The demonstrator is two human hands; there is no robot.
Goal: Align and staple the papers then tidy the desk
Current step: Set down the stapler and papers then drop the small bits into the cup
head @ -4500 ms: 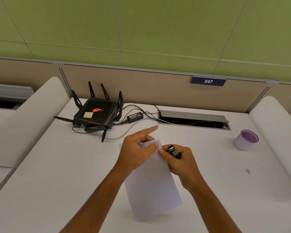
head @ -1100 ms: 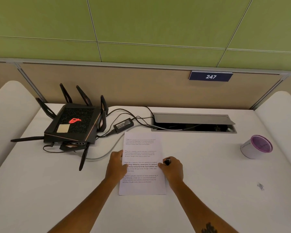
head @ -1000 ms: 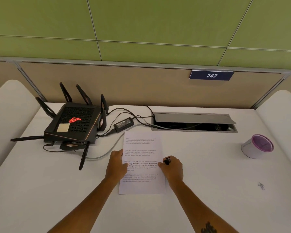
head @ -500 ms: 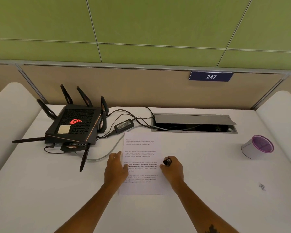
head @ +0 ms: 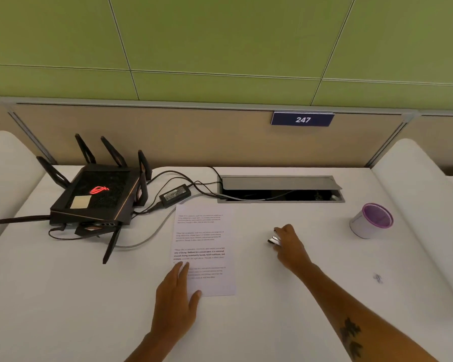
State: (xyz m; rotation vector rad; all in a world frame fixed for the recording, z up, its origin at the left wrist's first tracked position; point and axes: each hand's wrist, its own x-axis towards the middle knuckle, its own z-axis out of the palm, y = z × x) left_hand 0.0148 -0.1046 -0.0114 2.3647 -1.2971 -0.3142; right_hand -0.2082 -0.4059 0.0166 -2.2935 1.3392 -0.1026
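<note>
Green wall panels up top, tan partition below, and a smooth white desk (head: 63,296) filling the lower half of the only view we get, the head cam. Papers (head: 205,246) lie flat at center frame, printed side up, edges looking squared; can't spot a staple from here. Left hand (head: 177,301) lies spread and flat on their lower-left corner, thumb out on the sheet. Right hand (head: 288,246), center-right, is curled around a small shiny stapler (head: 273,241), apart from the papers.

My guess: the sheets are thin, floppy and slidey on that slick top, so pin them with a palm or lift by an edge. Stapler looks hard, metal, compact, so easy to pinch by its sides.

Angular black router (head: 97,197) with antennas sits upper left, cables trailing. Round white cup (head: 372,222) with purple rim sits at right.
</note>
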